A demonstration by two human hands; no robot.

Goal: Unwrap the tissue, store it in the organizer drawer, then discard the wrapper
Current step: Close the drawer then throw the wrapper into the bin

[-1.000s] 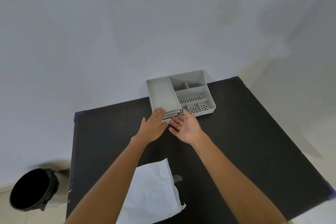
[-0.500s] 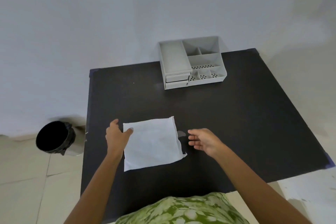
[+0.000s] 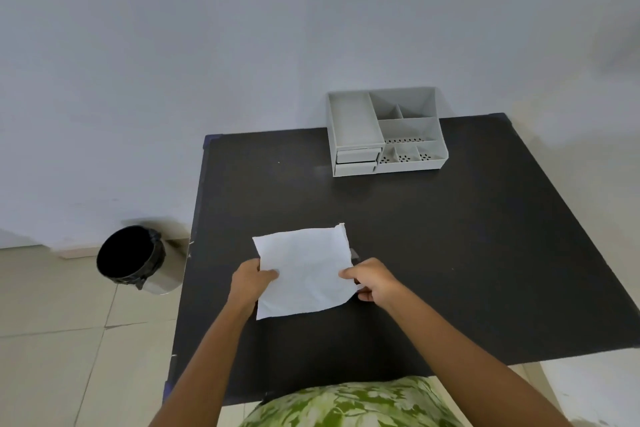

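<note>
A white wrapper lies on the black bench, near its front edge and left of the middle, with its far right corner slightly lifted. The left hand grips the wrapper's left edge, thumb on top and fingers clamped on the sheet. The right hand holds the right edge the same way, its fingers pinched on the wrapper near the lower right corner. A small grey patch shows on the bench just beside the wrapper's right edge, above the right hand; what it is cannot be told. The grey organizer stands at the far edge of the bench, well apart from the hands, against the pale wall. Its two small drawers sit stacked at its front left, both nearly flush, so the tissue itself cannot be seen. Open compartments, some with dotted floors, fill its right side. A bin with a black liner stands on the tiled floor just off the bench's left edge. A green patterned garment shows at the bottom.
</note>
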